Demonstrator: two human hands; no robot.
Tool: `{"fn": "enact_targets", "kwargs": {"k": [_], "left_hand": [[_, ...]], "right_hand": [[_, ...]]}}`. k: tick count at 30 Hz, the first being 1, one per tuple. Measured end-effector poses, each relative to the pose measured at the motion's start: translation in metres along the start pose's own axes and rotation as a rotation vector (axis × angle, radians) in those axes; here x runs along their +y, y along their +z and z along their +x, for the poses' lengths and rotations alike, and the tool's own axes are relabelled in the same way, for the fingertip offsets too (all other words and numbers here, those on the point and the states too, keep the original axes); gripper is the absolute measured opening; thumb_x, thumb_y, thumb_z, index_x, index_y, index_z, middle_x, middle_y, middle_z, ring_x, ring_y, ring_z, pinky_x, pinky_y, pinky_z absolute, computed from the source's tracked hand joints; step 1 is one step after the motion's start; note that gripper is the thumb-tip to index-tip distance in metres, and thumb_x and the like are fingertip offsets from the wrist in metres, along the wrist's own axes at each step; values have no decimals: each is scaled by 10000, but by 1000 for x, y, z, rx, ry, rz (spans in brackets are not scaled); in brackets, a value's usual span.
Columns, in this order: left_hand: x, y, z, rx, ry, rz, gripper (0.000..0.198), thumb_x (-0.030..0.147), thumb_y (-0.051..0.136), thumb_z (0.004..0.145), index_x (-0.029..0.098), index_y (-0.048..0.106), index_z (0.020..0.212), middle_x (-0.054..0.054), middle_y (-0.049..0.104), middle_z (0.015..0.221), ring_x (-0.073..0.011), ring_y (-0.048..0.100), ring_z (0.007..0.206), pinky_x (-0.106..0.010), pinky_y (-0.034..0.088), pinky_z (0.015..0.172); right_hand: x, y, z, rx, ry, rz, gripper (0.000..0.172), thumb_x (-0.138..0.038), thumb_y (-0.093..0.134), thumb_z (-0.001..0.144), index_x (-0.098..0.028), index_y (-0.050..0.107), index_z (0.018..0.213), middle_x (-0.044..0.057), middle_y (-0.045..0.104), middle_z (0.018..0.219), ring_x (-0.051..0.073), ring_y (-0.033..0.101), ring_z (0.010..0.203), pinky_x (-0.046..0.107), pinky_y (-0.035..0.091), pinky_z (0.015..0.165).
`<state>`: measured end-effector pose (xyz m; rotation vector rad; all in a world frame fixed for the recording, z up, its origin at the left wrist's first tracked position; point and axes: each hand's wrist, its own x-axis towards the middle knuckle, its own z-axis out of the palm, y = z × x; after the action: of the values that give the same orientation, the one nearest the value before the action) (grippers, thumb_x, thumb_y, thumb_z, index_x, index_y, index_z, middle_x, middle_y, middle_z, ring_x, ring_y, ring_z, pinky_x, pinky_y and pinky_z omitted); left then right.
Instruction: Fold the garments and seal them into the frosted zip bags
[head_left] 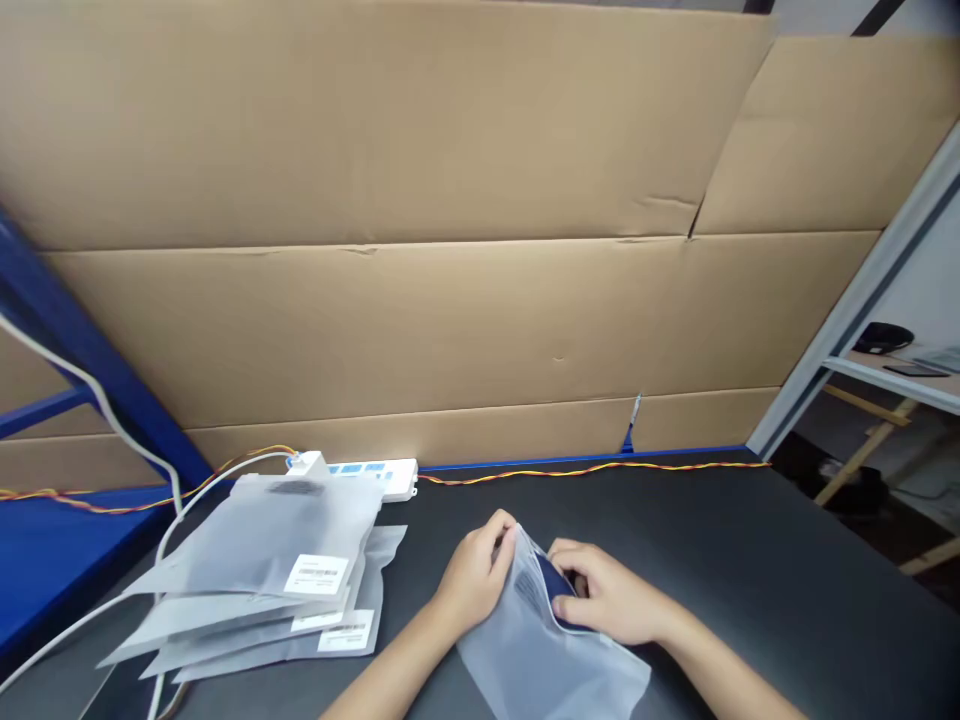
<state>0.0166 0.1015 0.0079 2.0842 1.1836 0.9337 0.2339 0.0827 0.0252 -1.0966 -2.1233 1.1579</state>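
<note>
A frosted translucent zip bag lies tilted in front of me, its mouth parted at the upper right. Inside the mouth shows a dark blue item, which looks like folded cloth. My left hand is closed on the bag's upper left corner, thumb and fingers pinching the edge. At the mouth, my right hand is closed with its fingertips and thumb at the dark blue item; part of the fingers is hidden. To the left, several filled frosted bags with white barcode labels are stacked.
Behind the stack sits a white power strip with a plug and white cables. A twisted red-yellow wire runs along the back of the black tabletop. Cardboard panels wall the back; a grey post stands right.
</note>
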Motion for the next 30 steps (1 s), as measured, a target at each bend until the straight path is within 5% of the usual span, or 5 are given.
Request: {"fn": "enact_targets", "kwargs": {"k": [2,8,18,24,30], "left_hand": [[0,0,1,-21,3,9,238,306,340,1028,236,501,867,39,559,726,-145,532,643,-236,372,638],[-2,1,1,24,-51,26,249,332,315,1032,242,501,892,32,589,744,-164,572,676,-243,376,648],[-4,0,0,23,-25,-14,255,341,340,1027,235,532,896,34,610,748,-151,568,663,-234,379,645],[-8,1,-1,100,-51,-46,273,372,360,1017,215,541,887,41,539,656,-134,492,567,-223,334,549],[-14,1,1,136,-77,-7,250,352,365,1009,218,519,865,53,507,633,-128,470,557,-220,329,551]], "right_hand": [[5,-7,2,66,41,123,43,-206,621,792,-187,593,765,-18,578,816,148,545,739,252,429,665],[32,-21,7,232,96,407,253,-396,611,876,-192,661,1016,68,721,1003,254,667,963,402,503,906],[29,-7,9,210,7,437,406,-355,744,799,-215,649,1169,89,713,1153,271,672,1058,428,512,949],[41,-5,19,486,39,605,397,-386,801,732,-202,671,1059,100,729,1119,278,691,1038,433,521,965],[59,-10,24,896,170,856,548,-357,885,584,-203,647,1053,82,747,1081,270,735,916,366,607,773]]}}
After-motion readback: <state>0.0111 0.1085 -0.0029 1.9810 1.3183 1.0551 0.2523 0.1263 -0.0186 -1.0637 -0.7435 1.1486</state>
